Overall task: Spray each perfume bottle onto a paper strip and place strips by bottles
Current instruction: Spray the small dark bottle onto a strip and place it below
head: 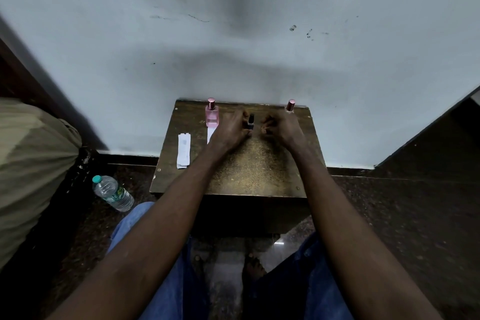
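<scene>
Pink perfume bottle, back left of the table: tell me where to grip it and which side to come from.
Grip the glass body of the pink bottle below its cap, fingers on the two side faces, probably coming from the front-left. It stands upright close to the wall, and the left hand, holding a small dark bottle, crowds its right side.

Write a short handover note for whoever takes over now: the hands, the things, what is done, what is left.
Left hand: grips the small dark bottle over the table.
Right hand: fingers curled beside it; cannot tell if it holds anything.
Pink bottle stands back left, one strip before it: looks done.
Third bottle stands back right, no strip seen by it.
Spare strips lie near the table's left edge.
To do: small dark bottle, Third bottle.
</scene>
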